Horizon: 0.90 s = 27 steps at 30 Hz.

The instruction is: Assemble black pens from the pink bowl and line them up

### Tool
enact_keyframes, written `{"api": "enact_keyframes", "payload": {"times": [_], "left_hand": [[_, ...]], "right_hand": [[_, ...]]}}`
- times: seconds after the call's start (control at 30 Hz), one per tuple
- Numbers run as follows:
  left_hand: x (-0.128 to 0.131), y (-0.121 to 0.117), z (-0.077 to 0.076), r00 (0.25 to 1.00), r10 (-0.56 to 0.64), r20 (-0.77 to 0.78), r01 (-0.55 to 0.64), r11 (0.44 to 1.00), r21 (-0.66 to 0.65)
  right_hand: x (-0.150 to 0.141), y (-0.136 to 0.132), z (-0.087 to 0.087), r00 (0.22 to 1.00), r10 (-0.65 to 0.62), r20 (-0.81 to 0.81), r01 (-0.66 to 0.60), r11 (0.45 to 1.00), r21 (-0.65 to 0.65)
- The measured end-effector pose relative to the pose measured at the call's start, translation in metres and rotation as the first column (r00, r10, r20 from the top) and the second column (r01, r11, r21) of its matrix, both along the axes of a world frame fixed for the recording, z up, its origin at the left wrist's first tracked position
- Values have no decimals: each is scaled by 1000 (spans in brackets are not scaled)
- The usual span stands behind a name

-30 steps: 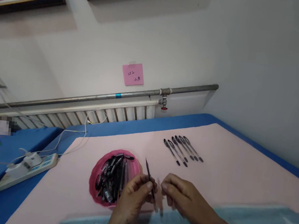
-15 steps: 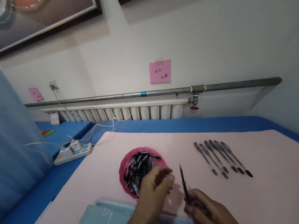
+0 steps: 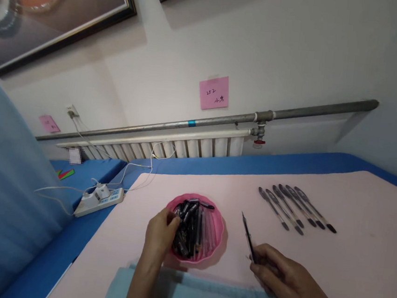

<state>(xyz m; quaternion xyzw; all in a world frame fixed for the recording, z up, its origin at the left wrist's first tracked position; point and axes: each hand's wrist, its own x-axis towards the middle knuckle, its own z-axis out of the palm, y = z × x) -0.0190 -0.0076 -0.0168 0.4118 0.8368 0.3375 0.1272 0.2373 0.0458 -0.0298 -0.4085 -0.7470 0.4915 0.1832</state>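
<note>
My right hand is closed on a slim black pen refill, its pointed tip upward and tilted left. To the left, my left hand reaches over the near-left rim of a pink scalloped bowl. Its thumb and fingers are bent together among the black pen parts, and what they hold, if anything, is hidden. Clear plastic tubes lie on the bowl's right side. Several capped black pens rest in a slanted row at the right.
A pink sheet covers the blue table. Folded light-blue cloth lies at the near edge. A white power strip with plugs and cables sits at the left. Behind are a radiator and a pipe; a blue curtain hangs left.
The refill has passed from my left hand to my right hand. My left hand has then moved left to the bowl. The view has turned left, bringing the curtain into sight.
</note>
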Motion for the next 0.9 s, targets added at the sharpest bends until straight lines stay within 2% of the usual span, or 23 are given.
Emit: {"api": "enact_keyframes", "payload": {"times": [0.1,0.17,0.3,0.4,0.67,0.9], "left_hand": [[5,3,-2,988,-95,-124,72,981,-179],[7,3,-1,974,-132,-183,86,967,-239],[4,1,3,963,-55,-263,-1,978,-208],[1,-1,5,964,-10,-267,-42,981,-191],[14,3,4,923,-159,-349,13,923,-385],[20,4,8,922,-190,-337,56,927,-371]], "right_hand": [[0,1,1,1000,-1,10,1,1000,4],[0,0,2,1000,6,11,-6,1000,10],[-2,-1,5,1000,3,17,-3,1000,5],[-2,-1,6,1000,-4,25,4,1000,14],[-1,0,3,1000,7,15,-7,999,33],[-1,-1,4,1000,13,17,-14,999,39]]}}
